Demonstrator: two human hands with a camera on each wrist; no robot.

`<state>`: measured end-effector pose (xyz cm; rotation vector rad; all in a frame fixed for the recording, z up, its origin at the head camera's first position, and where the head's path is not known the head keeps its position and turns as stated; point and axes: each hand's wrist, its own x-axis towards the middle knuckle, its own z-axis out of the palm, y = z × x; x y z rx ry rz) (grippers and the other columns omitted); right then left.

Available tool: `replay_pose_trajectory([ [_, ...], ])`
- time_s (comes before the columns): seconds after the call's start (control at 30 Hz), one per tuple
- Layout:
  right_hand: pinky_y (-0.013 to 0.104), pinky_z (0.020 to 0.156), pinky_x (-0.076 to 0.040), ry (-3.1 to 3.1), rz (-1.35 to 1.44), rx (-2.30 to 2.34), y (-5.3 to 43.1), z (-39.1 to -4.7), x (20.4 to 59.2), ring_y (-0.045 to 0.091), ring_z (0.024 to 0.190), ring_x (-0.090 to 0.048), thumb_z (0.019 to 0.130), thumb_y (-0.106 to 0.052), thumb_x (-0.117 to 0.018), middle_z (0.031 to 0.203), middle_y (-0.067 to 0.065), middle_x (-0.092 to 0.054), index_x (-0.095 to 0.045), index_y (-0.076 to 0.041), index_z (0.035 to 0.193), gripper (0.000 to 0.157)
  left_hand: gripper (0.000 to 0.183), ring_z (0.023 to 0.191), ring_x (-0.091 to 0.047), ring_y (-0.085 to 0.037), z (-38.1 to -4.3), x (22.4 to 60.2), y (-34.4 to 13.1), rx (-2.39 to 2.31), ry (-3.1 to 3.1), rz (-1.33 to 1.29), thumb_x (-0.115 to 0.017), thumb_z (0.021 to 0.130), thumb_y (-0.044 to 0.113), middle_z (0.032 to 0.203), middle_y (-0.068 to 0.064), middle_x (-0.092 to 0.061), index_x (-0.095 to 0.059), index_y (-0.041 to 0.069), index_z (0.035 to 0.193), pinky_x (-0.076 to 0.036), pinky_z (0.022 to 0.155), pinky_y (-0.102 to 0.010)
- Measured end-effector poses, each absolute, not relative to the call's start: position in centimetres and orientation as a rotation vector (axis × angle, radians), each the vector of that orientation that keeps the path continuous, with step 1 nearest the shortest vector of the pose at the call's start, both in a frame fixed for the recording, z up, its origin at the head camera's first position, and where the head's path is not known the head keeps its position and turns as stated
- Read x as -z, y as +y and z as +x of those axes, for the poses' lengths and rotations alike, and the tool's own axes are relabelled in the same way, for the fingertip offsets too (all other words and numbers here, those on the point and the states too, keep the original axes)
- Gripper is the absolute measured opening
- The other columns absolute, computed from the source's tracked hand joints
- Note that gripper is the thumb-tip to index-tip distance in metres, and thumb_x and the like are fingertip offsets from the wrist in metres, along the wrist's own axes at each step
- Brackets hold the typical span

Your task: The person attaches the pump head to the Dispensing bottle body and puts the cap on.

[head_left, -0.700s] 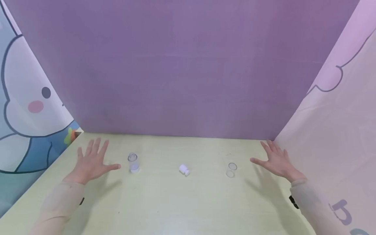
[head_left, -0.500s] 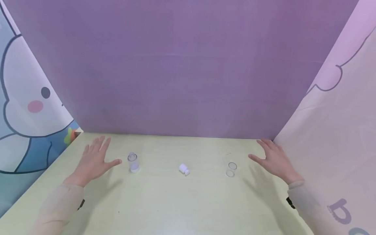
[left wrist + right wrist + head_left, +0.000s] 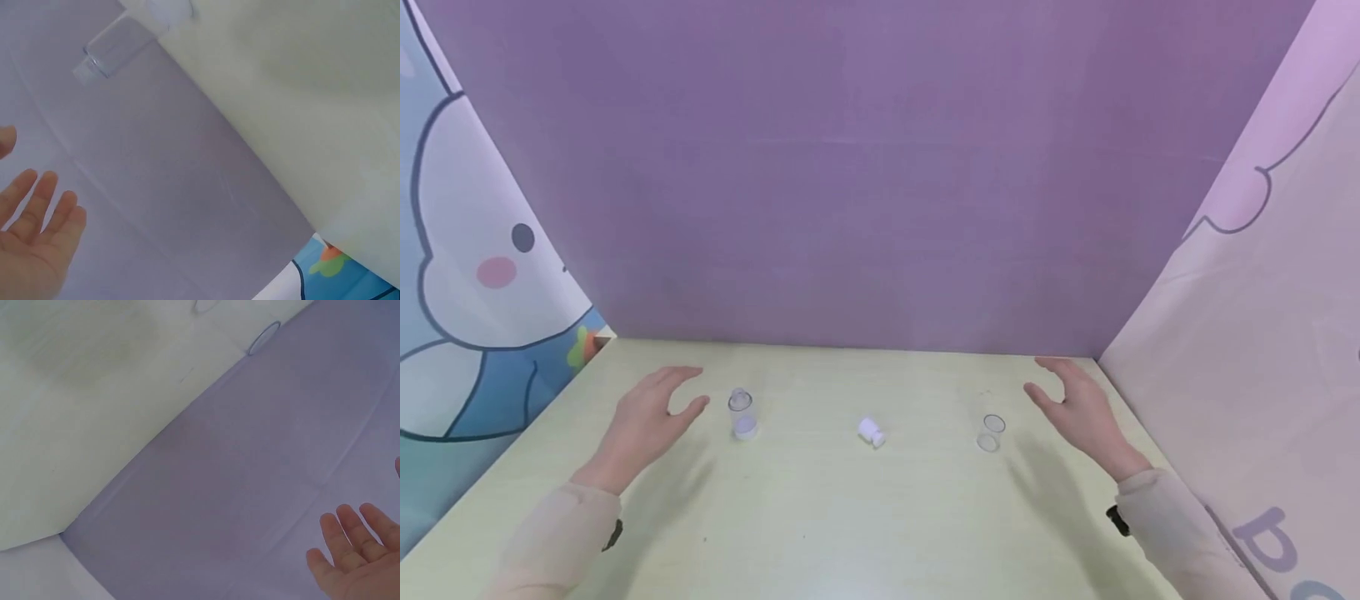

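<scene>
My left hand (image 3: 642, 427) hovers over the left side of the table, thumb apart from the fingers, holding nothing. Just right of it stands a clear cylindrical container (image 3: 742, 410) with a whitish base and a narrower clear top; the left wrist view shows this container (image 3: 122, 47) apart from my hand (image 3: 37, 244). A small white bottle-shaped piece (image 3: 871, 432) lies at mid-table, its narrow end towards me. On the right, a clear open-topped cup (image 3: 991, 433) stands near my right hand (image 3: 1081, 418), which is also raised and holds nothing. Only part of the cup's rim (image 3: 264, 339) shows in the right wrist view.
The pale table (image 3: 850, 517) meets a purple backdrop (image 3: 865, 183) along its far edge. Printed cloth panels hang at the left (image 3: 482, 292) and right (image 3: 1247, 350). Dark bands show at both wrists.
Both hands have moved slightly inward, towards the clear container and the cup. Their spread fingers have drawn together and bent a little. The objects on the table have not moved.
</scene>
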<state>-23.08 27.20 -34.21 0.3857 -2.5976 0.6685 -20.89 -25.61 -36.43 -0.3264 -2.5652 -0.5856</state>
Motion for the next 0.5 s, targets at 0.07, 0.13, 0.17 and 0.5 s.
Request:
replay_pose_trajectory([
  [0.07, 0.055, 0.089, -0.039, -2.565, 0.396, -0.686, 26.7, -22.9, 34.4, 0.042, 0.112, -0.049, 0.088, -0.02, -0.059, 0.121, 0.025, -0.054, -0.052, 0.004, 0.122, 0.042, 0.038, 0.106, -0.051, -0.04, -20.7, 36.6, -25.4, 0.6, -2.535, -0.316, -0.065, 0.082, 0.015, 0.114, -0.022, -0.058, -0.057, -0.001, 0.116, -0.041, 0.085, -0.056],
  [0.13, 0.053, 0.085, -0.043, -2.538, 0.398, -0.705, 26.3, -22.9, 34.6, 0.041, 0.106, -0.053, 0.087, -0.017, -0.061, 0.118, 0.023, -0.057, -0.056, 0.003, 0.118, 0.038, 0.036, 0.104, -0.052, -0.04, -20.6, 36.8, -25.4, 0.622, -2.526, -0.303, -0.064, 0.083, 0.014, 0.113, -0.021, -0.058, -0.057, 0.0, 0.115, -0.043, 0.082, -0.055],
  [0.17, 0.052, 0.083, -0.045, -2.529, 0.4, -0.714, 26.1, -22.8, 34.7, 0.04, 0.103, -0.055, 0.086, -0.015, -0.062, 0.117, 0.022, -0.059, -0.057, 0.002, 0.117, 0.036, 0.035, 0.103, -0.053, -0.04, -20.5, 36.9, -25.3, 0.638, -2.527, -0.295, -0.064, 0.083, 0.014, 0.113, -0.021, -0.059, -0.058, 0.0, 0.115, -0.044, 0.081, -0.055],
  [0.5, 0.044, 0.07, -0.052, -2.547, 0.455, -0.757, 24.5, -22.2, 35.3, 0.035, 0.092, -0.062, 0.085, -0.012, -0.063, 0.114, 0.018, -0.061, -0.059, 0.0, 0.115, 0.032, 0.036, 0.103, -0.054, -0.042, -20.4, 38.0, -25.2, 0.715, -2.613, -0.275, -0.063, 0.084, 0.014, 0.115, -0.023, -0.058, -0.058, -0.002, 0.116, -0.046, 0.079, -0.054],
])
